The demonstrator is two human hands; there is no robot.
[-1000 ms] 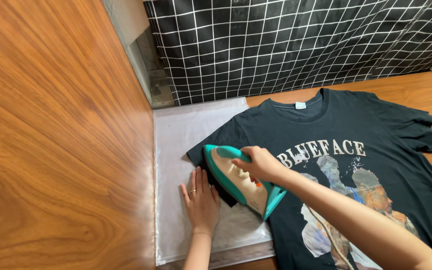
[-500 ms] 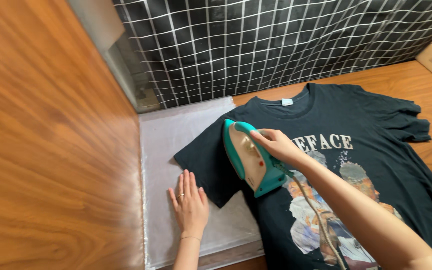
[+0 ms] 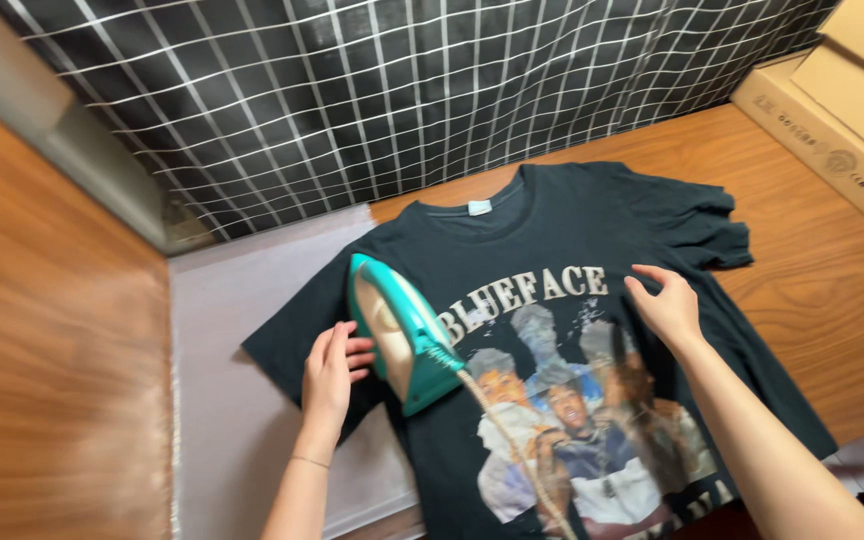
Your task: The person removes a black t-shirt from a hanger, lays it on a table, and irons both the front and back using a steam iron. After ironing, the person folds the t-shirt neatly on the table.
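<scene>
1. The left hand (image 3: pixel 330 372) lies flat, fingers spread and closed on nothing, on the sleeve of the black T-shirt (image 3: pixel 572 300), its fingertips just beside the teal iron (image 3: pixel 397 335).
2. The right hand (image 3: pixel 667 305) is also open, its grip loose, palm pressing the printed chest of the shirt; half a second ago it gripped the iron's handle, so the iron has been let go.
3. The iron now rests unattended on the shirt near the left shoulder, its braided cord (image 3: pixel 512 450) trailing down over the print; ironing looks paused while both hands smooth the cloth.
4. The T-shirt lies front up, collar away from the person, partly on a pale grey ironing mat (image 3: pixel 232 400) and partly on the wooden surface (image 3: pixel 832 300).
5. A black grid-patterned cloth (image 3: pixel 402 90) hangs behind; a cardboard box (image 3: pixel 842 110) sits at the right.
</scene>
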